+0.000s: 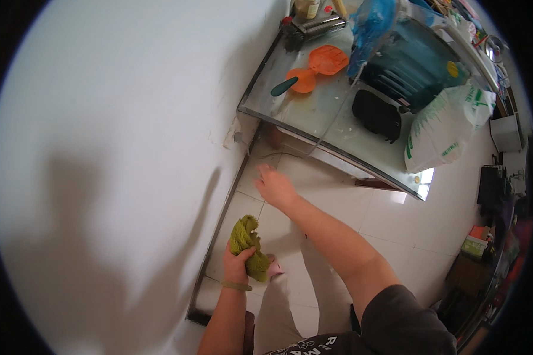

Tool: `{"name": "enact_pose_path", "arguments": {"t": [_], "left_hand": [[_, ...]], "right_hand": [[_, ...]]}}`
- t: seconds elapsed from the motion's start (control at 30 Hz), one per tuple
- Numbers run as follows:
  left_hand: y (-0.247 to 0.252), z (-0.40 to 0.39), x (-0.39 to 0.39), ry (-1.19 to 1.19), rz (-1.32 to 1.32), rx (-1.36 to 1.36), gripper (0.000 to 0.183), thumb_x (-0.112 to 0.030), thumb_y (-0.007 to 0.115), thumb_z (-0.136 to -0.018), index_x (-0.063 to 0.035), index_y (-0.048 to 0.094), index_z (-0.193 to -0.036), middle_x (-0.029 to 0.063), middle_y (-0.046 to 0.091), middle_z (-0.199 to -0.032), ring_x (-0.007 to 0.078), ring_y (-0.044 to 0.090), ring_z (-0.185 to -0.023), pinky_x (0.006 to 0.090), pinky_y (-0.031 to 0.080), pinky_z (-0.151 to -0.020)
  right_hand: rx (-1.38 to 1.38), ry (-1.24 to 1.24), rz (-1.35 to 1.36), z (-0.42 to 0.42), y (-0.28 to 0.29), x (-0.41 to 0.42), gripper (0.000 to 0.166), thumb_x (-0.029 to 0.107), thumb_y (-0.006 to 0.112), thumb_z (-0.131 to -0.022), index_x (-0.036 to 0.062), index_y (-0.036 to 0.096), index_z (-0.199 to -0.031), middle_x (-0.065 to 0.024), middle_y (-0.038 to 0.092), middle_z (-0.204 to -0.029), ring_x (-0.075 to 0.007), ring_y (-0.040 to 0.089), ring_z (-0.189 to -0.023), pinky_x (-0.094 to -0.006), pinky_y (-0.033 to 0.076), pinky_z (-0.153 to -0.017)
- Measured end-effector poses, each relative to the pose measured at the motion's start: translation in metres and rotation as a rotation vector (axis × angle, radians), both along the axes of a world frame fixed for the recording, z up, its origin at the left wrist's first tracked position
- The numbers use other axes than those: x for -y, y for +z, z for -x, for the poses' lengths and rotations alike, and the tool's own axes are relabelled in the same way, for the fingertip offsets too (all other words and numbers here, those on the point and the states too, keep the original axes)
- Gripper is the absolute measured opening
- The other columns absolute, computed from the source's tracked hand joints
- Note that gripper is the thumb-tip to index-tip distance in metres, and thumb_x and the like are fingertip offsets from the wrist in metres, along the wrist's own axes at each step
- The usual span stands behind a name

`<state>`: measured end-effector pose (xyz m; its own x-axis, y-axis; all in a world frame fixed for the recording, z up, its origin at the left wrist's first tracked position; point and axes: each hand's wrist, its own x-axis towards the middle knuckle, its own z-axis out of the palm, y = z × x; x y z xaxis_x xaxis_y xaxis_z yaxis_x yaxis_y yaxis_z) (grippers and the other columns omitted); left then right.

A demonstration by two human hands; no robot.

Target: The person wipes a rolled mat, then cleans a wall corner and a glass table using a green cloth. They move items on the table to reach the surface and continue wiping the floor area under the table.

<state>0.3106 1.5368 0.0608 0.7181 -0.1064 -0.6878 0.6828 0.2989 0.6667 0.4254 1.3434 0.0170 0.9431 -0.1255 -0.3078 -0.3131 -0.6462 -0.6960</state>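
Observation:
My left hand (236, 262) grips a fuzzy olive-green cloth (248, 248), bunched up, with the thumb pressed over its front. A band circles that wrist. Reaching forward over the tiled floor (288, 248), my right hand (273, 186) has its fingers partly curled and apart, and I see nothing in it. It is close to the front edge of a glass-topped table (333, 115), apart from it. On this table are an orange plastic piece (328, 60), a round orange piece (303, 81) and a dark green handle (284, 86) lying across it.
The tabletop also bears a black pouch (376, 115), a white plastic bag (446, 128), a teal translucent container (417, 62) and a blue plastic bag (373, 31). A white wall (137, 111) runs along the left. A cord (280, 155) hangs below the table from a wall socket (235, 135).

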Motion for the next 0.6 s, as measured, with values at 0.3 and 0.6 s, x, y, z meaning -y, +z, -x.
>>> {"name": "enact_pose_path", "arguments": {"t": [0.3, 0.6], "left_hand": [[-0.011, -0.026, 0.048, 0.186, 0.026, -0.129, 0.052, 0.009, 0.061, -0.078, 0.0013, 0.051, -0.128, 0.0109, 0.062, -0.116, 0.0223, 0.062, -0.103, 0.0347, 0.052, -0.088], [-0.039, -0.013, 0.055, 0.186, 0.025, -0.148, 0.051, 0.006, 0.06, -0.079, 0.002, 0.05, -0.128, 0.0132, 0.063, -0.112, 0.0261, 0.064, -0.098, 0.039, 0.054, -0.084]], "right_hand": [[-0.168, 0.064, 0.109, -0.112, -0.05, -0.002, 0.046, 0.036, 0.059, -0.091, -0.0002, 0.049, -0.119, -0.0206, 0.062, -0.112, -0.0363, 0.065, -0.1, -0.0447, 0.054, -0.082], [-0.166, 0.092, 0.144, -0.152, -0.089, -0.007, 0.043, 0.034, 0.063, -0.088, -0.0008, 0.056, -0.113, -0.0213, 0.065, -0.109, -0.0365, 0.064, -0.101, -0.0457, 0.053, -0.084]]}}
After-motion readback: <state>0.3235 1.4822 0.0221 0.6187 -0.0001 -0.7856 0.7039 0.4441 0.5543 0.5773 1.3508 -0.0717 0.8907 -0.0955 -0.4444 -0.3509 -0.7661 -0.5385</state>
